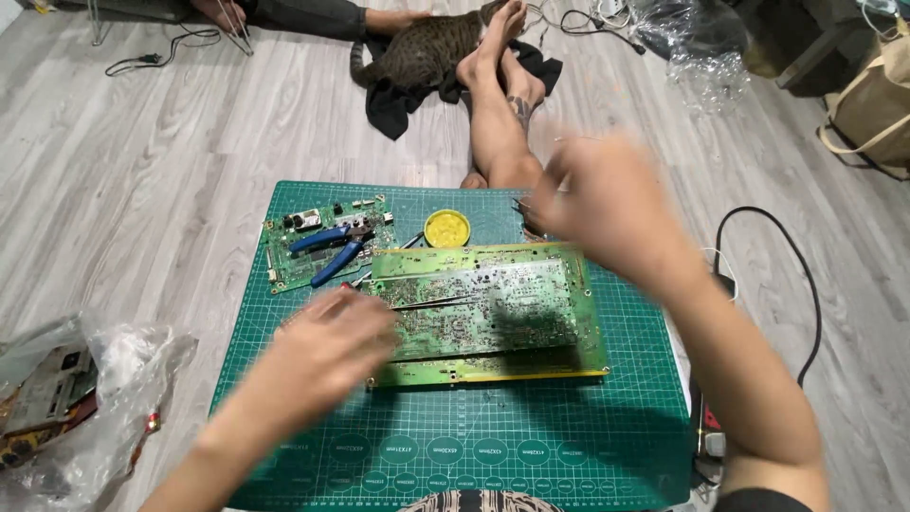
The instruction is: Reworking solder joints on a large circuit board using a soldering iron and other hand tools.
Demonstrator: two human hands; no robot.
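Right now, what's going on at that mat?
A person sits on the floor over a green cutting mat with a large green circuit board on it, solder side up. The left hand rests at the board's left edge, seemingly with tweezers lying across the board. The right hand is raised and blurred above the far right corner. Blue pliers lie on a smaller board; a yellow tin sits beyond.

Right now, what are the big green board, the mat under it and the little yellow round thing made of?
The big green board looks like rigid circuit-board laminate: flat, glossy green, speckled with tiny silvery solder dots. The mat looks like soft matte rubber or vinyl, dark green with a printed grid. The yellow round thing seems a small tin or plastic pot, shiny yellow; which one is unclear.
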